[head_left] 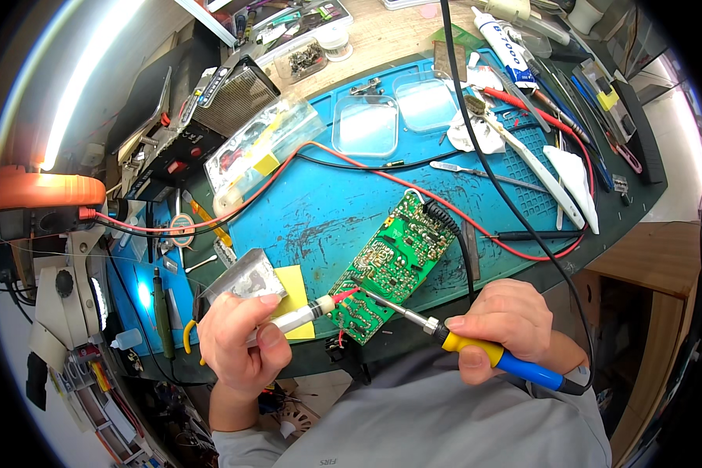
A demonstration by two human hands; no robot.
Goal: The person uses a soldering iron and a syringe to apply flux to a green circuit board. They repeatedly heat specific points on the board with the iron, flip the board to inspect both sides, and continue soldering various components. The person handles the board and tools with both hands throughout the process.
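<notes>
A green circuit board (390, 261) lies slanted at the near edge of the blue mat, its soldered side up. My left hand (246, 337) is closed round a clear syringe (294, 318) with a pink tip, which points at the lower middle of the board. From the other side my right hand (507, 327) grips a soldering iron (483, 351) with a yellow and blue handle. The iron's tip is close to the syringe's tip at the board's surface; whether they touch I cannot tell. A black cable leaves the board's upper right end.
A blue work mat (288, 210) covers the bench. Red and black test leads run across it from an orange meter (51, 199). Clear plastic boxes (365, 125), tweezers (487, 176) and a white brush (538, 168) lie beyond the board. The iron's black cord (503, 179) crosses the right side.
</notes>
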